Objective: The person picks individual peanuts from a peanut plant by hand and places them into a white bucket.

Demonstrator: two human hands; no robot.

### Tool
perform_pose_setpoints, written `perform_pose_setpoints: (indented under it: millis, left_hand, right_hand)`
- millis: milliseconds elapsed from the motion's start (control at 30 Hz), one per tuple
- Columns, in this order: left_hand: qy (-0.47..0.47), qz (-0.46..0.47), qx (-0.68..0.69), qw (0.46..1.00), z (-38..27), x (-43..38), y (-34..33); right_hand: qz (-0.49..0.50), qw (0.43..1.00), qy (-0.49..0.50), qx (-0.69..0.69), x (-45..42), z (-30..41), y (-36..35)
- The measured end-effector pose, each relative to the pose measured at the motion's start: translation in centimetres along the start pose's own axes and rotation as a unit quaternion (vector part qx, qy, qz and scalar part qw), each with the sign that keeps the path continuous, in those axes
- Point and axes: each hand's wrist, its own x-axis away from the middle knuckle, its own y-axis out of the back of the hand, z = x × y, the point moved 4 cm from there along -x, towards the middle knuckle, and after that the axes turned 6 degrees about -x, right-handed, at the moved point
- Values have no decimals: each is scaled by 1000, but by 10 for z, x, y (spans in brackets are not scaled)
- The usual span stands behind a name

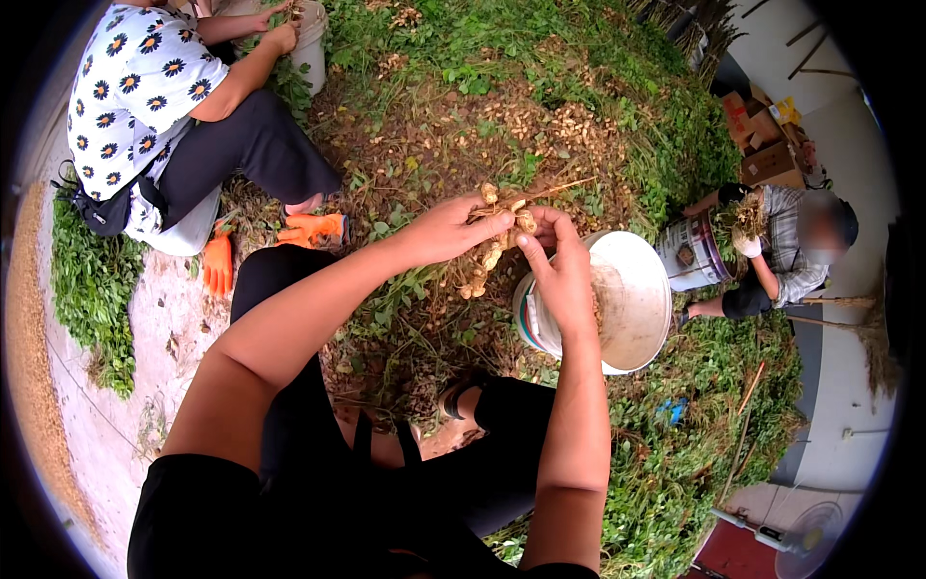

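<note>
A cluster of peanut pods on its roots (492, 253) hangs between my hands, over the leaf-strewn ground. My left hand (457, 226) grips the cluster near its top, with the thumb lying across it. From the other side my right hand (561, 253) pinches a pod with thumb and fingertips. Close to the right wrist stands a white plastic bucket (636, 304), its opening tilted into view; my right hand and forearm cover part of it. Some pods show inside beside the wrist. Loose peanuts (579, 130) lie on the soil beyond my hands.
A co-worker in a flower-patterned shirt (137, 87) sits at upper left by another bucket (311, 43). A second co-worker (785, 246) is at right behind a printed bucket (694, 250). Orange gloves (311, 230) lie near my knee. Peanut plants (694, 449) cover the ground; a fan (806, 539) stands lower right.
</note>
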Motion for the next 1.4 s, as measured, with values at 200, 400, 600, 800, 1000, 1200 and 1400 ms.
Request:
perform_pose_setpoints:
  millis: [200,400,600,800,1000,1200,1400]
  left_hand:
    - [48,-23,-51,997,2,-3,8]
    - [19,45,-117,992,-8,-9,-9]
    - [27,-13,-129,991,-4,1,-5]
    - [36,91,0,995,-1,-3,-6]
    - [62,165,-26,984,5,3,-10]
    - [12,201,-32,979,-13,9,-24]
    - [24,229,22,973,-17,16,-16]
  right_hand:
    - [-28,974,130,183,-6,18,5]
    - [-100,948,69,292,-4,13,23]
    - [-303,853,-87,416,3,-29,129]
    - [-227,822,-206,479,58,-96,213]
    - [-63,959,-26,276,13,-49,101]
    - [73,995,-49,-48,-1,-25,29]
    - [175,960,-64,-211,-6,-33,7]
